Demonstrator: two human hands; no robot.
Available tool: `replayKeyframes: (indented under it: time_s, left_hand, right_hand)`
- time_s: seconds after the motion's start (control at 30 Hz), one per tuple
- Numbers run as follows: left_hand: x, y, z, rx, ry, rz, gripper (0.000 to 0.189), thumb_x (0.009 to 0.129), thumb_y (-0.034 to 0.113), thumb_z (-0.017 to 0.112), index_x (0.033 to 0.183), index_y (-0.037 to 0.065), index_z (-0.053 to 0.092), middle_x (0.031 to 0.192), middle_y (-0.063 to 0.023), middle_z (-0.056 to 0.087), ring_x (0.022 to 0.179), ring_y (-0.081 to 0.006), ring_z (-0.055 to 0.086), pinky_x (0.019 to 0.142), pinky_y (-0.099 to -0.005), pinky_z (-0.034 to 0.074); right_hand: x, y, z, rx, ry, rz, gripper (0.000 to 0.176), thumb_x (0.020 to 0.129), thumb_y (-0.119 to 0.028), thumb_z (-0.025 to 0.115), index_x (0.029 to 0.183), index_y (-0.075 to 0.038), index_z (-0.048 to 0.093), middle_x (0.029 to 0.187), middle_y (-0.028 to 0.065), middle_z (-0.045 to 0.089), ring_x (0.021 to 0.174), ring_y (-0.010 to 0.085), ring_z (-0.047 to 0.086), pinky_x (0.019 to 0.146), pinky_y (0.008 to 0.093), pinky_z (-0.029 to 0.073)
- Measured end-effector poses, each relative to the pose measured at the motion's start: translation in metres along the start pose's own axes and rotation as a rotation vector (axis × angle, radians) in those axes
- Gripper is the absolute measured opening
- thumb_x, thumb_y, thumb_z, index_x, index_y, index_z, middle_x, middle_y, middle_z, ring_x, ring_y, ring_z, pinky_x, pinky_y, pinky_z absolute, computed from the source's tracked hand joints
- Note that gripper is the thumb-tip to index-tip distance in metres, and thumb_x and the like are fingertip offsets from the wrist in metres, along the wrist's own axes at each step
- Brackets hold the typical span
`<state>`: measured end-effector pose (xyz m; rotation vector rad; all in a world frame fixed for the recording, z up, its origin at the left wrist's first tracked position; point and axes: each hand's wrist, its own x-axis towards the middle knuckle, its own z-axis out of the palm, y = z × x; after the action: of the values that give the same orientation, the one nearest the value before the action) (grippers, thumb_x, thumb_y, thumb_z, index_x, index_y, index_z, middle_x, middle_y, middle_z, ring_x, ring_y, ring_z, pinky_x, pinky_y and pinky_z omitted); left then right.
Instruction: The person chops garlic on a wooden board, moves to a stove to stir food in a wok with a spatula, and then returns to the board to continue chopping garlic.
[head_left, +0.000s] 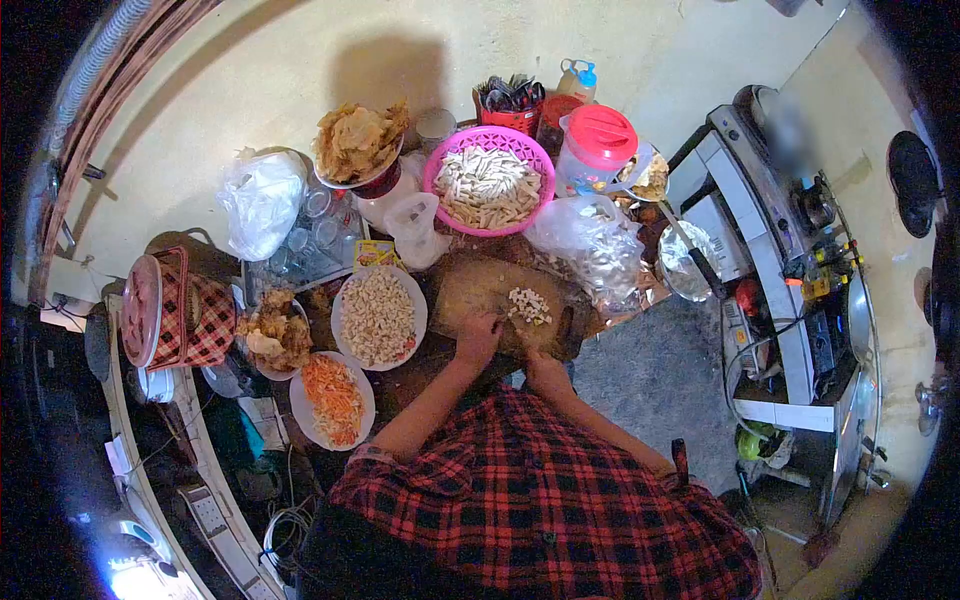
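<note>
My left hand (479,338) rests on the near side of a wooden chopping board (465,285), fingers bent and drawn together; whatever they hold is hidden. At the board's near edge, my right hand (542,368) is closed, and I cannot make out what is in it. Just beyond the hands lies a small heap of chopped pale pieces (528,306). Left of the board stands a white plate (424,318) piled with small pale cubes (378,316). Past the board, a pink basket (548,182) holds pale cut strips (488,185).
Shredded orange and white vegetables (334,400) fill a plate at left, near a checked container (205,310). A red-lidded jug (600,135), plastic bag (590,240) and cutlery holder (512,118) stand at the back. A stove (755,165) is at right, near a metal pan (688,262).
</note>
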<state>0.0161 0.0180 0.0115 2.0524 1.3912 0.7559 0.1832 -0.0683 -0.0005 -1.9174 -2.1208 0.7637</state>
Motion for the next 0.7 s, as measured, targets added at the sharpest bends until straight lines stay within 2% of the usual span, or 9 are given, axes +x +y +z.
replayKeyframes:
  time_s: [0.07, 0.17, 0.3, 0.4, 0.47, 0.5, 0.57, 0.7]
  left_hand:
    - [0.0, 0.002, -0.002, 0.013, 0.11, 0.025, 0.014, 0.071, 0.01, 0.063, 0.081, 0.0, 0.061, 0.081, -0.0156, 0.06, 0.078, -0.0329, 0.057, 0.076, -0.0425, 0.044]
    - [-0.003, -0.008, 0.002, -0.031, 0.095, -0.012, 0.014, 0.071, 0.01, 0.064, 0.081, 0.0, 0.061, 0.081, -0.0152, 0.061, 0.081, -0.0318, 0.057, 0.077, -0.0414, 0.044]
    - [-0.004, -0.007, -0.001, 0.003, 0.101, 0.038, 0.015, 0.07, 0.01, 0.064, 0.081, 0.001, 0.062, 0.083, -0.0151, 0.061, 0.083, -0.0317, 0.057, 0.079, -0.0407, 0.044]
    - [-0.005, -0.004, -0.002, -0.011, 0.1, 0.02, 0.016, 0.069, 0.01, 0.065, 0.081, 0.001, 0.062, 0.087, -0.0155, 0.061, 0.087, -0.0319, 0.056, 0.082, -0.0399, 0.043]
    - [-0.004, 0.002, -0.009, 0.024, 0.042, -0.015, 0.016, 0.069, 0.01, 0.065, 0.082, 0.0, 0.062, 0.089, -0.0158, 0.06, 0.089, -0.032, 0.055, 0.083, -0.0401, 0.043]
    - [-0.004, 0.0, -0.007, 0.023, 0.041, -0.016, 0.016, 0.069, 0.01, 0.065, 0.082, 0.0, 0.062, 0.089, -0.0158, 0.06, 0.089, -0.032, 0.055, 0.083, -0.0401, 0.043]
    - [-0.004, -0.002, -0.005, 0.018, 0.03, -0.023, 0.015, 0.069, 0.009, 0.064, 0.081, 0.0, 0.061, 0.09, -0.0155, 0.059, 0.089, -0.032, 0.054, 0.083, -0.0398, 0.042]
    - [-0.004, -0.004, -0.002, -0.006, 0.032, -0.048, 0.013, 0.07, 0.008, 0.063, 0.08, 0.0, 0.061, 0.087, -0.0153, 0.059, 0.088, -0.0324, 0.054, 0.082, -0.0397, 0.043]
  right_hand:
    - [-0.004, -0.001, -0.006, 0.062, 0.036, -0.044, 0.057, 0.085, -0.011, 0.043, 0.138, -0.022, 0.024, 0.078, 0.0265, 0.057, 0.069, 0.0429, 0.057, 0.06, 0.0506, 0.045]
    - [-0.013, -0.004, -0.012, 0.109, -0.015, 0.004, 0.058, 0.086, -0.012, 0.042, 0.139, -0.023, 0.022, 0.079, 0.0269, 0.056, 0.071, 0.0432, 0.057, 0.062, 0.0503, 0.045]
    - [-0.017, -0.009, -0.02, 0.129, 0.028, -0.067, 0.059, 0.086, -0.012, 0.042, 0.14, -0.024, 0.02, 0.079, 0.0269, 0.056, 0.071, 0.0436, 0.057, 0.063, 0.0506, 0.045]
    - [-0.015, -0.007, -0.012, 0.08, -0.037, -0.027, 0.06, 0.086, -0.012, 0.043, 0.14, -0.024, 0.02, 0.078, 0.0275, 0.056, 0.07, 0.0434, 0.056, 0.063, 0.0511, 0.045]
    - [-0.014, -0.002, -0.003, 0.086, 0.076, -0.086, 0.052, 0.083, -0.013, 0.045, 0.133, -0.018, 0.033, 0.077, 0.0217, 0.057, 0.067, 0.0396, 0.057, 0.06, 0.0488, 0.047]
    - [-0.013, -0.003, -0.002, 0.086, 0.074, -0.085, 0.052, 0.083, -0.013, 0.045, 0.133, -0.018, 0.033, 0.077, 0.0217, 0.057, 0.067, 0.0396, 0.057, 0.06, 0.0488, 0.047]
    - [-0.011, -0.003, 0.0, 0.057, 0.068, -0.072, 0.061, 0.085, -0.012, 0.044, 0.14, -0.024, 0.02, 0.072, 0.026, 0.056, 0.064, 0.0434, 0.057, 0.058, 0.0513, 0.045]
    - [-0.001, 0.0, 0.01, 0.049, 0.046, -0.07, 0.062, 0.084, -0.012, 0.045, 0.139, -0.023, 0.02, 0.067, 0.0255, 0.056, 0.061, 0.044, 0.056, 0.055, 0.052, 0.044]
